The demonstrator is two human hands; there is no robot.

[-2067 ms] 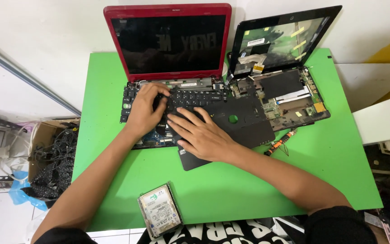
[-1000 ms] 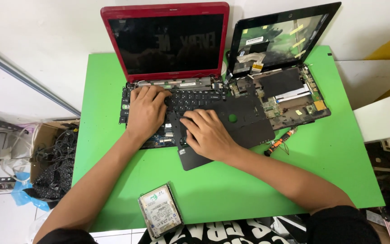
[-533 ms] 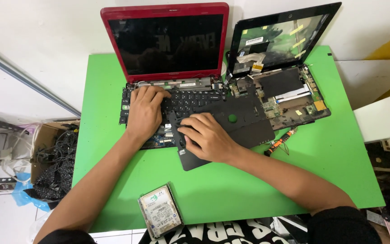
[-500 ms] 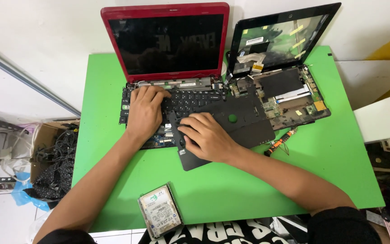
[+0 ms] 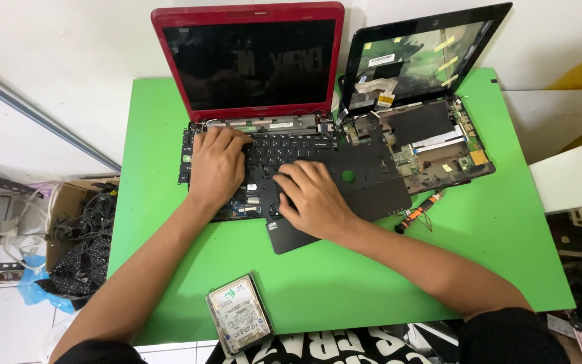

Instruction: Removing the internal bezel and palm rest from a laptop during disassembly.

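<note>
**Two laptops, two hands, one loose drive**

Right now I count two laptops on the green desk (image 5: 506,229): a red laptop (image 5: 250,61) and a stripped black laptop (image 5: 426,87) beside it. Both my hands lie flat, fingers spread, gripping nothing. My left hand (image 5: 217,165) presses the keyboard (image 5: 284,148) on the red one's base; my right hand (image 5: 314,199) rests where keyboard meets the loose black palmrest (image 5: 372,182) (tilted off the base). One hard drive (image 5: 239,322) sits at the desk's near edge, one screwdriver (image 5: 417,212) just right of the palmrest.

Two opened laptops (image 5: 250,101), one hard drive (image 5: 239,322), one screwdriver (image 5: 417,212), probably.
</note>
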